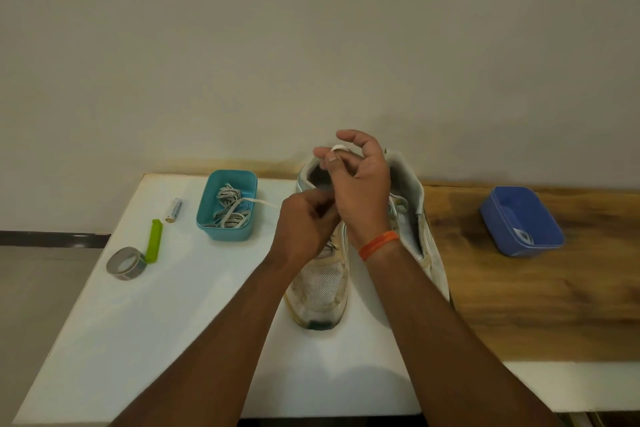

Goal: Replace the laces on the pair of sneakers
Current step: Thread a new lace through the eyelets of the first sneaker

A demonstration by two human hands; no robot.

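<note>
Two worn white sneakers stand side by side on the white table, toes toward me: the left sneaker [320, 291] and the right sneaker [414, 204]. Both hands work above the left sneaker's opening. My right hand [360, 184] pinches a white lace [337, 148] between thumb and fingers near the heel collar. My left hand [306, 225] has its fingers curled over the eyelets, gripping the lace there; the lace under it is mostly hidden. A loose white lace end [265, 202] trails left toward the teal box.
A teal box [227, 204] holds several grey speckled laces. A blue box [521, 222] with a white lace sits on the wooden surface [519, 305] at right. A battery [174, 210], green clip [154, 241] and tape roll [126, 263] lie at left on the white table [138, 340].
</note>
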